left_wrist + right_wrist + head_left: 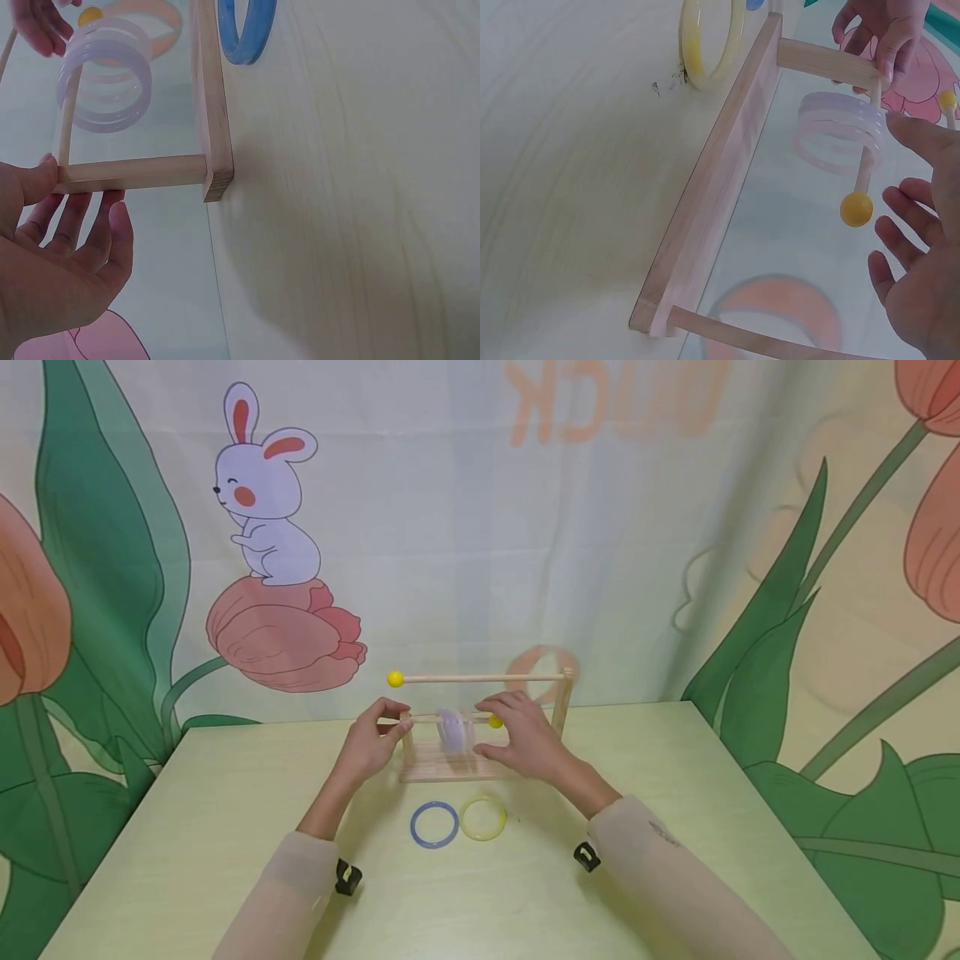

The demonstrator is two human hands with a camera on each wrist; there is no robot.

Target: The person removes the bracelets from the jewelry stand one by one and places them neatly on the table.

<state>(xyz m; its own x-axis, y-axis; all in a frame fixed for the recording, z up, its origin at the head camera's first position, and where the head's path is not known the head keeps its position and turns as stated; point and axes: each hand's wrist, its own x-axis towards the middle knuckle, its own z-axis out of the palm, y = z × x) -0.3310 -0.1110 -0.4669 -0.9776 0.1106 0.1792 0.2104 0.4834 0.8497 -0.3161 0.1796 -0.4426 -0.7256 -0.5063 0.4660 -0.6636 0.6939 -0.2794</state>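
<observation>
Near the head view's centre, the left hand [367, 745] pinches the wooden stand [431, 772] by a post [135, 173]; the right hand [527, 737], fingers apart, is just beside purple rings [452, 732] around the lower rod [863, 171].

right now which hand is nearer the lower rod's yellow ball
Right: right hand is beside the yellow ball; left hand holds the post at the other end of the rod.

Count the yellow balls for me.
2. In the head view, one ball caps the left end of the upper rod; the other ball caps the lower rod, beside the right hand.
</observation>
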